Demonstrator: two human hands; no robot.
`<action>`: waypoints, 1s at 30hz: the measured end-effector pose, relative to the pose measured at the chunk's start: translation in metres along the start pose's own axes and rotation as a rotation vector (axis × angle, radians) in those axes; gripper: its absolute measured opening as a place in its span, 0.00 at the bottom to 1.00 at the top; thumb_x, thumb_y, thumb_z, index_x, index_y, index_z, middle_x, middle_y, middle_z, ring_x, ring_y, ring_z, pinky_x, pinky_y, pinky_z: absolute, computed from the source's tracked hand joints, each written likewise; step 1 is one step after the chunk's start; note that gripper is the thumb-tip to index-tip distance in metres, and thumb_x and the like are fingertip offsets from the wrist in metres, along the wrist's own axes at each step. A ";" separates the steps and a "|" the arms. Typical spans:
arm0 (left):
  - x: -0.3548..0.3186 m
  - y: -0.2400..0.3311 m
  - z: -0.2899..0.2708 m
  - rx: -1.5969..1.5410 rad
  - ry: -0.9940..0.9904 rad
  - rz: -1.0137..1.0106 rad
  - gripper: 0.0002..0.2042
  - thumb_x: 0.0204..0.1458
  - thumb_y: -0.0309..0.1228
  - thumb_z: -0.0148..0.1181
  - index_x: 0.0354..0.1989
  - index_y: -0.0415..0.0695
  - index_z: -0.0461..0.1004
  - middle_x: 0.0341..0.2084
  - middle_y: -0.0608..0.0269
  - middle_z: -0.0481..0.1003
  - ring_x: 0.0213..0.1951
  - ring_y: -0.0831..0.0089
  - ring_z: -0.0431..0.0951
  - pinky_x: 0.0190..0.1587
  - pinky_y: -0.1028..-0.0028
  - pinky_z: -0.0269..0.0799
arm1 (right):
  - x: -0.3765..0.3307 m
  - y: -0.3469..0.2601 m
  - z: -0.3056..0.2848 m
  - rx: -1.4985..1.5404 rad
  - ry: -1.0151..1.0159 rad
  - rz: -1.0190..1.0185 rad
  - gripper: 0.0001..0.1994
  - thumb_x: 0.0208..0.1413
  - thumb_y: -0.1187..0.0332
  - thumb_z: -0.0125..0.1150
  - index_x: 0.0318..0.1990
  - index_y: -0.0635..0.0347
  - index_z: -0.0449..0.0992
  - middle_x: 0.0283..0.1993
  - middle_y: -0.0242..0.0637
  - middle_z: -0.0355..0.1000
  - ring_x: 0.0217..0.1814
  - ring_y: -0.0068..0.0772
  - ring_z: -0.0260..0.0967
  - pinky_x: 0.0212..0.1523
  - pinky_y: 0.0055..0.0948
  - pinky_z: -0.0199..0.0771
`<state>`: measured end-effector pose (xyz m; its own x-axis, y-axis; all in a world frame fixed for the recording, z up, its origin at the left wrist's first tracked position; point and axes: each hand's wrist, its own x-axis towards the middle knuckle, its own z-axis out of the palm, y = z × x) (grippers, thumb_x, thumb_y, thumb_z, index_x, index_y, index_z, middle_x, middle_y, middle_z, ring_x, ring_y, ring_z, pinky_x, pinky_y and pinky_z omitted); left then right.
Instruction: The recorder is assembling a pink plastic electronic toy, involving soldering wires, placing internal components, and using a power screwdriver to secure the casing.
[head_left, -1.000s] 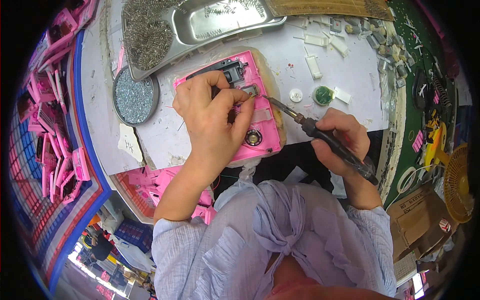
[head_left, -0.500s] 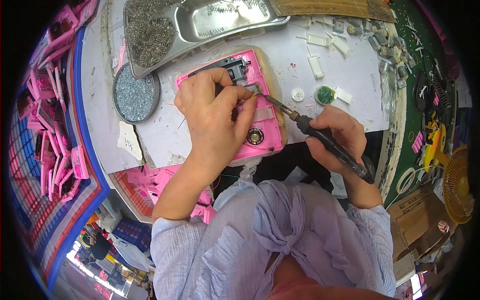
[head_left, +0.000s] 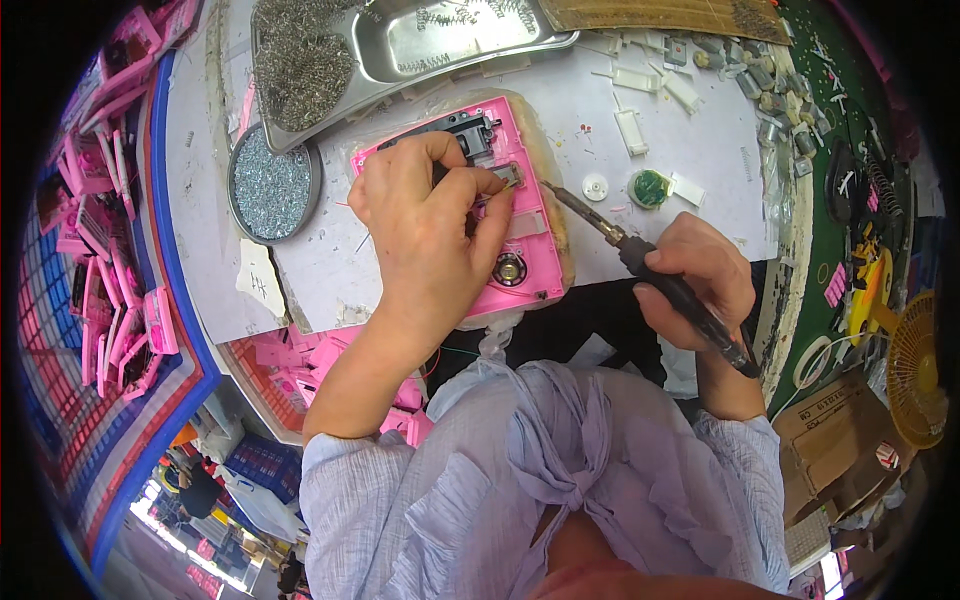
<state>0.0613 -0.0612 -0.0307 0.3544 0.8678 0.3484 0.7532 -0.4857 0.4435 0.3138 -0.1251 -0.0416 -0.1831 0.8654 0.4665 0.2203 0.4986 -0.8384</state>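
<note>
Your right hand (head_left: 700,280), right of centre in the frame, is gripping a dark-handled soldering iron (head_left: 640,258); its tip is pointing to the upper left, showing just past the right edge of the pink casing (head_left: 545,275), apart from your left fingertips. The casing is lying at upper centre, tilting a little. Your left hand (head_left: 425,215) is covering its left part, thumb and forefinger bending close together; can't tell what, if anything, they're holding. A black mechanism (head_left: 465,135) is sitting along the casing's top, a round speaker (head_left: 508,268) near its bottom. Upper left, a round dish (head_left: 318,185) is holding small screws (head_left: 270,185), and a metal tray (head_left: 365,60) is holding springs (head_left: 310,65). Right of the casing, a white disc (head_left: 594,187) is lying beside a round green piece (head_left: 650,188).
</note>
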 end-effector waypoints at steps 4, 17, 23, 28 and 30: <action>0.001 0.002 -0.002 0.031 -0.012 0.015 0.08 0.38 0.28 0.73 0.27 0.47 0.80 0.35 0.63 0.69 0.40 0.63 0.68 0.46 0.64 0.58 | -0.002 0.000 -0.004 0.018 0.032 0.030 0.16 0.42 0.79 0.73 0.42 0.64 0.78 0.31 0.39 0.76 0.25 0.34 0.70 0.26 0.29 0.67; 0.001 0.004 -0.003 0.027 -0.024 -0.014 0.08 0.39 0.28 0.75 0.28 0.47 0.81 0.36 0.63 0.70 0.41 0.64 0.69 0.47 0.64 0.58 | 0.003 0.000 -0.007 0.002 0.023 -0.009 0.17 0.42 0.78 0.73 0.42 0.64 0.78 0.27 0.37 0.73 0.23 0.34 0.68 0.24 0.30 0.65; -0.001 0.001 0.001 -0.018 0.011 -0.020 0.09 0.39 0.29 0.75 0.28 0.48 0.80 0.34 0.67 0.72 0.41 0.64 0.70 0.47 0.63 0.55 | 0.005 0.001 -0.005 -0.005 0.036 -0.035 0.17 0.43 0.77 0.73 0.42 0.64 0.77 0.28 0.38 0.74 0.23 0.35 0.68 0.23 0.30 0.65; 0.000 0.001 0.000 -0.021 0.014 -0.025 0.07 0.41 0.28 0.73 0.28 0.47 0.80 0.34 0.65 0.72 0.41 0.64 0.70 0.47 0.63 0.55 | 0.006 0.004 -0.003 -0.013 0.020 -0.023 0.17 0.43 0.77 0.73 0.42 0.63 0.77 0.28 0.38 0.75 0.22 0.35 0.68 0.23 0.31 0.65; 0.001 0.002 0.001 -0.016 0.010 -0.028 0.06 0.42 0.28 0.71 0.28 0.47 0.80 0.34 0.65 0.72 0.41 0.63 0.70 0.46 0.63 0.56 | 0.008 0.006 -0.002 -0.007 0.002 -0.026 0.17 0.42 0.77 0.73 0.43 0.63 0.77 0.28 0.38 0.75 0.22 0.35 0.67 0.23 0.31 0.65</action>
<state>0.0636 -0.0608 -0.0298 0.3272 0.8802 0.3438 0.7537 -0.4626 0.4669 0.3157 -0.1152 -0.0429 -0.1872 0.8520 0.4889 0.2217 0.5215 -0.8239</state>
